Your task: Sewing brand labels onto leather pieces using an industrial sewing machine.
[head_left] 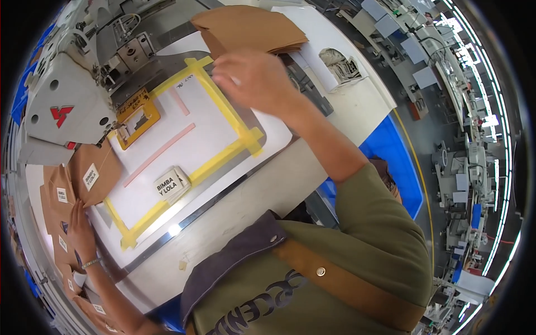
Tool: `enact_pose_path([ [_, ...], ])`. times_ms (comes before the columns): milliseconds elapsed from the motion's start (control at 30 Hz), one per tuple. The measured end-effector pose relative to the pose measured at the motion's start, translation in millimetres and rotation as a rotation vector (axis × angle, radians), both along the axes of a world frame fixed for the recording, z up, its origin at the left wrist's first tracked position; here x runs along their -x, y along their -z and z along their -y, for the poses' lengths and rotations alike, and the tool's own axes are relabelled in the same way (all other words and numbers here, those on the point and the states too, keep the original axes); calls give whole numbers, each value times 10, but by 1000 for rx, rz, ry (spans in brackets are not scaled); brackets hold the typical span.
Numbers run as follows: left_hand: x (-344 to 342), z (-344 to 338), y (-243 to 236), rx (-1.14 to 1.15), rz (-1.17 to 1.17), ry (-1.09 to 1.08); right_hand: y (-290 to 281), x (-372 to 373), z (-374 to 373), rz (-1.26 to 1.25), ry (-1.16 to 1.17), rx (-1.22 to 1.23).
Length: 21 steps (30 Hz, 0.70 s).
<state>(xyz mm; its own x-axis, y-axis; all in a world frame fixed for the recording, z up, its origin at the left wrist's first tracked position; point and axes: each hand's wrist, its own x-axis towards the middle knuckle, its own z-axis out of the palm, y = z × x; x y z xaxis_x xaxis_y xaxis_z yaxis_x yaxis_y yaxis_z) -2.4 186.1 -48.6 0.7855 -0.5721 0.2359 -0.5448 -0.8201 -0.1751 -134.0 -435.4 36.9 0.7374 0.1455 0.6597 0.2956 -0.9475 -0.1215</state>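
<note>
My left hand point(81, 234) grips the edge of a brown piece point(95, 167) bearing a white label, at the left among more labelled brown pieces. My right hand point(251, 84) is blurred above the upper right corner of a white template sheet point(167, 134) framed in yellow tape, just below a stack of plain brown pieces point(245, 28); whether it holds anything is unclear. A small stack of white labels point(172, 184) lies on the template's lower part. An orange-yellow metal plate point(145, 125) sits at the template's upper left, beside the sewing machine head point(67, 106).
A metal edge runs along the pale table point(346, 106). A white holder point(340, 67) with crumpled contents is at the upper right. A blue bin point(407, 178) with dark and brown items stands below the table's right side, beside an aisle with rows of machines point(446, 156).
</note>
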Motion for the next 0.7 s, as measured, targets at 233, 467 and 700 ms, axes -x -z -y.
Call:
enact_pose_path([
  [233, -87, 1, -19, 92, 24, -68, -326, 870, 1764, -124, 899, 149],
  [467, 278, 1056, -367, 312, 20, 72, 117, 1275, 2423, -560, 1052, 122],
  [700, 428, 1642, -190, 505, -152, 201, 231, 1098, 2596, -643, 1139, -76],
])
